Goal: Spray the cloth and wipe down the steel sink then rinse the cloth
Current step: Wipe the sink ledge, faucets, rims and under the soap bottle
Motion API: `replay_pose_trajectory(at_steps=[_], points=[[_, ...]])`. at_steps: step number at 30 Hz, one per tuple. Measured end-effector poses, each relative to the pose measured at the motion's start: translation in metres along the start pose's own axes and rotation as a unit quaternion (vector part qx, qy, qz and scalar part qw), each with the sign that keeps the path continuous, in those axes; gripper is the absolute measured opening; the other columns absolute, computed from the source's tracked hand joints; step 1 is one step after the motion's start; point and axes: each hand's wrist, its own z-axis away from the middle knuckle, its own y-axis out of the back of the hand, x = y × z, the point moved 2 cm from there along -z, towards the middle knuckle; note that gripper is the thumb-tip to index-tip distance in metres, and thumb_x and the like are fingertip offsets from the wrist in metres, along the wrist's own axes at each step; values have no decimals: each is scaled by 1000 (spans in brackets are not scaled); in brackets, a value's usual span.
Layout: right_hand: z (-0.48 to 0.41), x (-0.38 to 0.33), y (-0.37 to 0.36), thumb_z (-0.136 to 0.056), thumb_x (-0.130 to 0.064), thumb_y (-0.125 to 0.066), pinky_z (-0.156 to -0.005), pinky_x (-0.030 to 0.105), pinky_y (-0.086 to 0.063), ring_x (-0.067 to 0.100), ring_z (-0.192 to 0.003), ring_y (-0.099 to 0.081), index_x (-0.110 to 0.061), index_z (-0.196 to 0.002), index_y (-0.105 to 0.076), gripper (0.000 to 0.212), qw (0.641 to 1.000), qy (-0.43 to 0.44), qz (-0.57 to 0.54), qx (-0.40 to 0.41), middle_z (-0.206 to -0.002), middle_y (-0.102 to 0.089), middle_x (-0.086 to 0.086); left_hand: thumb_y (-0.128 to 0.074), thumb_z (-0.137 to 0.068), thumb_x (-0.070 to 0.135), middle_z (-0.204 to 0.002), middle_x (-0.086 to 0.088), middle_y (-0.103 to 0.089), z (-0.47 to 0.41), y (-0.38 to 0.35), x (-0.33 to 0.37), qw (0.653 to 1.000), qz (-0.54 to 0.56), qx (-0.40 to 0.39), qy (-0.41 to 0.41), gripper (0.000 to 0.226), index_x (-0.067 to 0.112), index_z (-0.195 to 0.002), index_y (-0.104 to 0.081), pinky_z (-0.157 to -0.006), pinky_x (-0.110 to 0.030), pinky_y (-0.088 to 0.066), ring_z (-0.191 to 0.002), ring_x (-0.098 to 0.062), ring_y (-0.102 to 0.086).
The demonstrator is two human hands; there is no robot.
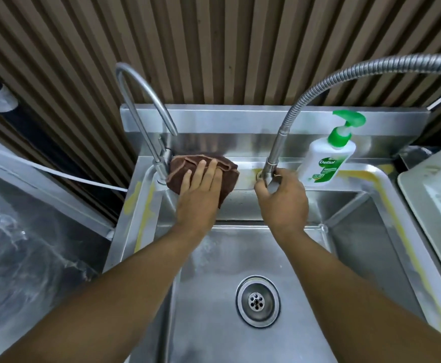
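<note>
- Head view: your left hand (198, 197) lies flat on the brown cloth (228, 176). The fingers are straight and spread, pressing it onto the back ledge of the steel sink (248, 170), hard against the base of the gooseneck tap (159, 158).
- Judged purpose: a flat palm spreads pressure across the bunched cloth for wiping. The wipe-down appears to be in hand, and the rinse is not yet done.
- Your right hand (282, 200) is wrapped round the lower stem of the flexible tap (274, 153), fingers curled on it. You are probably steadying the hose clear of the wiping path.
- Cloth: soft plush pile with a stitched hem, folded in loose creases. One corner overhangs the ledge toward the basin.
- Sink: brushed steel, square-cornered basin, round perforated drain (257, 301) in the floor. Yellow residue (402, 231) runs along the rim.
- Taps: the flexible tap is a ribbed metal hose arching off to the right; the gooseneck tap is smooth and polished.
- A white pump bottle (326, 161) with a green head stands on the ledge, just beside your right hand.
</note>
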Motion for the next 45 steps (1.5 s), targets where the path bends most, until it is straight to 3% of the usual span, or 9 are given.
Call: replay_pose_trajectory(at_steps=[6,11,16,20,26,31,38,43,45], points=[[-1,2,-4,-84,-38,-64,-69,31,-39,26,-93,-60,-24,-101,-62,22,1000,26,2,12,-101,-64,0,-41,-99,15,-169,-2,-11,-28,8,59,997,54,7,-54,62,13,-158,-22,-123,-48,-4,-155,-30,-5],[-1,5,-3,-83,-38,-63,-69,33,-41,29,-94,-60,-22,-100,-64,24,999,34,8,2,-100,-63,0,-53,-90,1,-169,6,-7,-17,15,40,993,85,-17,-83,76,22,-158,-25,-125,-40,1,-156,-20,2],[-3,5,-2,-85,-37,-63,-69,35,-44,28,-91,-60,-22,-102,-67,22,999,44,9,0,-100,-63,1,-62,-82,6,-166,-18,-13,17,10,-8,996,87,11,28,75,13,-153,-37,-123,-43,0,-155,-34,-5],[-2,8,-5,-85,-36,-63,-72,42,-52,28,-89,-59,-21,-101,-67,22,998,53,-12,12,-97,-62,2,-55,-91,17,-166,-22,0,10,12,1,991,68,-32,114,78,3,-158,-17,-123,-41,8,-154,-35,7],[-1,11,-8,-82,-36,-63,-72,43,-49,33,-92,-58,-15,-96,-63,26,997,71,-7,27,-97,-61,6,-39,-103,16,-166,-21,8,-23,14,70,994,94,-41,42,62,8,-159,-14,-123,-42,8,-154,-33,13],[-2,13,-9,-83,-34,-65,-74,42,-48,32,-91,-58,-15,-99,-64,25,997,73,-10,25,-97,-62,6,-40,-96,1,-169,-11,-1,-6,11,46,998,50,-36,-17,68,13,-159,-17,-123,-39,5,-156,-25,4],[-2,13,-9,-86,-35,-62,-73,42,-51,28,-89,-58,-19,-101,-66,22,997,70,-20,26,-96,-61,2,-34,-99,2,-162,-34,2,7,17,-4,989,-63,-97,95,68,-5,-155,3,-125,-49,-9,-152,-45,0],[-1,14,-10,-85,-36,-59,-72,44,-52,30,-86,-57,-17,-99,-65,24,996,76,-25,32,-95,-60,2,-34,-99,1,-160,-38,3,-19,19,29,980,-23,-101,171,66,-10,-154,0,-122,-52,-11,-150,-51,2],[-1,14,-11,-84,-36,-59,-72,43,-51,30,-87,-57,-17,-99,-65,25,996,78,-27,30,-95,-60,3,-35,-99,2,-162,-31,-1,-25,19,41,986,-10,-83,145,63,-5,-155,-8,-122,-53,-12,-150,-49,-2]])
